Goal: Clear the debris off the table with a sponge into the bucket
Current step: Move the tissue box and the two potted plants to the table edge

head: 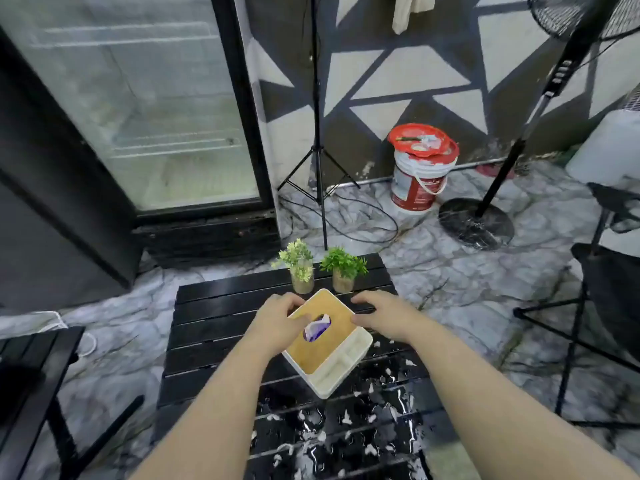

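A white tissue box (341, 370) with a tan wooden lid and a tissue poking out of its slot sits tilted on the black slatted table (221, 341). My left hand (277, 323) grips its left side and my right hand (381, 315) grips its far right edge. White debris bits (346, 420) and water are scattered over the near right part of the table. A white and red bucket (417, 178) with a red lid stands on the floor by the wall. No sponge is in view.
Two small potted plants (299, 268) (343, 270) stand at the table's far edge. A tripod (318, 161), a fan stand (476, 223), a glass-door fridge (138, 109) and black chairs (606, 289) (31, 386) surround the table.
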`<state>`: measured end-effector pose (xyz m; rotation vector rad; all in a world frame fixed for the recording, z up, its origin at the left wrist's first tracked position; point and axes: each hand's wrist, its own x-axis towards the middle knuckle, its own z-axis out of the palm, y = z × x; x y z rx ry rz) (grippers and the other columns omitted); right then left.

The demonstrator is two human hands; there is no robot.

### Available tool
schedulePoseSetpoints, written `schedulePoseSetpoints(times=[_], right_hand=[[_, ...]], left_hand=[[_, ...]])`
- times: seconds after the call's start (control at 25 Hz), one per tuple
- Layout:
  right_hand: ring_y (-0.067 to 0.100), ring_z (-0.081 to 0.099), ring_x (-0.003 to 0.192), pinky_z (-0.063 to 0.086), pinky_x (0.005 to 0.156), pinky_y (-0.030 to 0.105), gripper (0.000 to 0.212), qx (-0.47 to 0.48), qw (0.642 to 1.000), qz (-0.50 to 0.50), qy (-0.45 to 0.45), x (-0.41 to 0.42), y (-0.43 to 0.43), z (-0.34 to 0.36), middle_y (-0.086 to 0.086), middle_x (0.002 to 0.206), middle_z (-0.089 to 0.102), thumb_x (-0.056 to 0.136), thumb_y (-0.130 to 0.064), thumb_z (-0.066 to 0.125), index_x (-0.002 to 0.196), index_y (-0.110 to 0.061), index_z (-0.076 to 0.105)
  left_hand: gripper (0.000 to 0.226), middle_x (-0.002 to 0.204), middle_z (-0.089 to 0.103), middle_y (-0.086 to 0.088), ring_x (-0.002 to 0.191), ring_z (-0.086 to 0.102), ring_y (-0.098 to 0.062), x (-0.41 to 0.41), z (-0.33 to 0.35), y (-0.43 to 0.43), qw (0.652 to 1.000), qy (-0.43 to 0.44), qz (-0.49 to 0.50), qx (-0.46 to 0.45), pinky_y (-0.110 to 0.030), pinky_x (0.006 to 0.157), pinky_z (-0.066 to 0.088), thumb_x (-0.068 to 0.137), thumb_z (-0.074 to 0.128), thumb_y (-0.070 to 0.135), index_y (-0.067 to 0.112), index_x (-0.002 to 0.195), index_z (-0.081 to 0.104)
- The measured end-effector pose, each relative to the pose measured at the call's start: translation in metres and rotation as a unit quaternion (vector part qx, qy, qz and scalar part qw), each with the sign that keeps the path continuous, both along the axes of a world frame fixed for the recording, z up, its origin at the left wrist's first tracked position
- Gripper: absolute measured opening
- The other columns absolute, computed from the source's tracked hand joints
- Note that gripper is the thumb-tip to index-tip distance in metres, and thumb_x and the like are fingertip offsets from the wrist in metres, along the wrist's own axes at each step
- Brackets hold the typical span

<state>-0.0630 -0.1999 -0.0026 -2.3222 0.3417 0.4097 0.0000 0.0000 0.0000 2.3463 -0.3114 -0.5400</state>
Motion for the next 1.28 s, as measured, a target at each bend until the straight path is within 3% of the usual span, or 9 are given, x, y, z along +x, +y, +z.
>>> schedulePoseSetpoints(times=[0.2, 0.4, 0.48, 0.6, 0.76, 0.84, 1.0, 1.12, 1.28], right_hand=[[0.0, 0.027, 0.13, 0.025, 0.102, 0.023, 0.032, 0.107, 0.985, -0.073, -0.113, -0.017, -0.005, -0.1, -0.014, 0.143, 0.032, 0.086, -0.042, 0.06, 0.118, -0.041, 0.057], [-0.005, 0.024, 0.133, 0.027, 0.095, 0.0, 0.031, 0.204, 0.963, -0.036, -0.174, -0.007, -0.01, -0.153, -0.017, 0.143, 0.031, 0.088, -0.034, 0.057, 0.119, -0.035, 0.059], [-0.005, 0.027, 0.132, 0.026, 0.104, 0.009, 0.034, 0.22, 0.957, -0.021, -0.187, -0.003, -0.01, -0.168, -0.017, 0.142, 0.036, 0.087, -0.037, 0.057, 0.12, -0.036, 0.058], [0.0, 0.038, 0.127, 0.029, 0.107, 0.025, 0.032, 0.23, 0.955, -0.013, -0.187, 0.0, -0.008, -0.181, -0.023, 0.131, 0.045, 0.088, -0.04, 0.057, 0.12, -0.041, 0.055], [0.006, 0.043, 0.122, 0.032, 0.102, 0.028, 0.025, 0.234, 0.948, -0.037, -0.212, -0.011, 0.0, -0.174, -0.018, 0.128, 0.049, 0.088, -0.041, 0.056, 0.113, -0.046, 0.057], [0.006, 0.045, 0.119, 0.032, 0.1, 0.028, 0.026, 0.232, 0.946, -0.044, -0.222, -0.023, 0.006, -0.163, -0.018, 0.128, 0.05, 0.087, -0.039, 0.058, 0.112, -0.046, 0.058], [0.006, 0.046, 0.119, 0.036, 0.1, 0.029, 0.046, 0.242, 0.945, -0.007, -0.22, -0.041, 0.03, -0.136, -0.017, 0.131, 0.049, 0.075, -0.038, 0.066, 0.117, -0.05, 0.053], [0.008, 0.045, 0.119, 0.038, 0.101, 0.03, 0.064, 0.237, 0.951, 0.057, -0.191, -0.032, 0.073, -0.125, -0.013, 0.133, 0.045, 0.07, -0.027, 0.071, 0.125, -0.049, 0.046], [0.016, 0.051, 0.112, 0.045, 0.097, 0.033, 0.071, 0.255, 0.941, 0.036, -0.221, 0.008, 0.14, -0.131, -0.003, 0.129, 0.049, 0.074, -0.012, 0.072, 0.129, -0.045, 0.041]], left_hand=[[0.043, 0.133, 0.039, -0.006, 0.123, 0.04, -0.024, -0.057, -0.107, -0.013, 0.966, -0.045, 0.216, -0.137, -0.04, 0.105, 0.036, 0.082, 0.061, 0.02, 0.019, 0.124, 0.048], [0.052, 0.152, 0.014, 0.007, 0.137, 0.024, -0.017, -0.09, -0.164, -0.026, 0.943, -0.104, 0.236, -0.208, -0.043, 0.11, 0.031, 0.084, 0.058, 0.024, 0.033, 0.131, 0.037], [0.056, 0.155, 0.005, 0.009, 0.14, 0.016, -0.012, -0.094, -0.175, -0.032, 0.937, -0.08, 0.254, -0.228, -0.033, 0.108, 0.026, 0.085, 0.055, 0.026, 0.033, 0.135, 0.031], [0.058, 0.152, 0.02, 0.004, 0.135, 0.027, -0.016, -0.093, -0.189, -0.038, 0.926, -0.072, 0.26, -0.265, -0.027, 0.098, 0.026, 0.086, 0.054, 0.023, 0.032, 0.137, 0.028], [0.06, 0.149, 0.024, 0.006, 0.131, 0.033, -0.015, -0.093, -0.189, -0.037, 0.92, -0.051, 0.246, -0.301, -0.037, 0.106, 0.035, 0.083, 0.056, 0.031, 0.034, 0.136, 0.028], [0.061, 0.145, 0.03, 0.009, 0.127, 0.037, -0.013, -0.098, -0.181, -0.03, 0.917, -0.058, 0.238, -0.314, -0.033, 0.1, 0.038, 0.081, 0.059, 0.032, 0.031, 0.136, 0.03], [0.057, 0.129, 0.043, 0.011, 0.118, 0.044, -0.015, -0.104, -0.155, 0.009, 0.913, -0.1, 0.233, -0.32, -0.038, 0.1, 0.041, 0.08, 0.06, 0.031, 0.033, 0.131, 0.035], [0.048, 0.11, 0.05, 0.006, 0.1, 0.052, -0.018, -0.092, -0.135, 0.064, 0.903, -0.109, 0.267, -0.319, -0.037, 0.086, 0.046, 0.08, 0.06, 0.033, 0.036, 0.123, 0.039], [0.062, 0.119, 0.051, 0.003, 0.101, 0.053, -0.012, -0.043, -0.123, 0.146, 0.936, -0.079, 0.181, -0.291, -0.031, 0.081, 0.046, 0.07, 0.073, 0.036, 0.04, 0.121, 0.039]])
